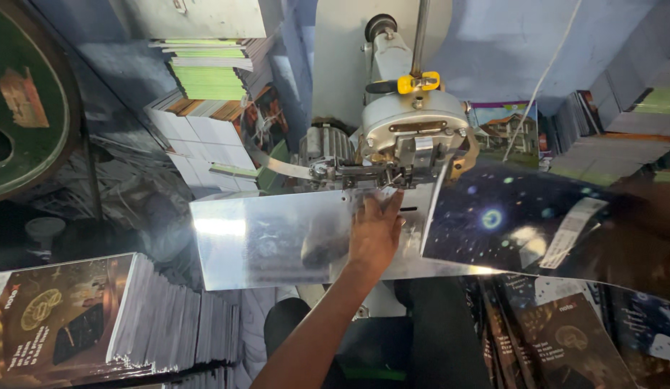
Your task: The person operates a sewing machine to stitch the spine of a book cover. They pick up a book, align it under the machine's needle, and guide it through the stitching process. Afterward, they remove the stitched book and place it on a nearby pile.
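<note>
My left hand (pixel 374 234) lies flat on a shiny metal plate (pixel 263 241), fingers stretched up to the stitching head (pixel 414 140) of a grey machine and holding nothing. A glossy dark booklet cover (pixel 515 223) with a starry print hangs tilted just right of that hand, its left edge by the machine head. A blurred brown shape, probably my right forearm (pixel 648 209), crosses the booklet at the right edge. Its hand and grip are not clear.
A stack of dark-covered booklets (pixel 97 317) sits at the lower left, and more of them (pixel 565 338) lie at the lower right. Piles of green and white paper (pixel 209 72) stand behind the machine. A large dark wheel (pixel 25 108) is at the far left.
</note>
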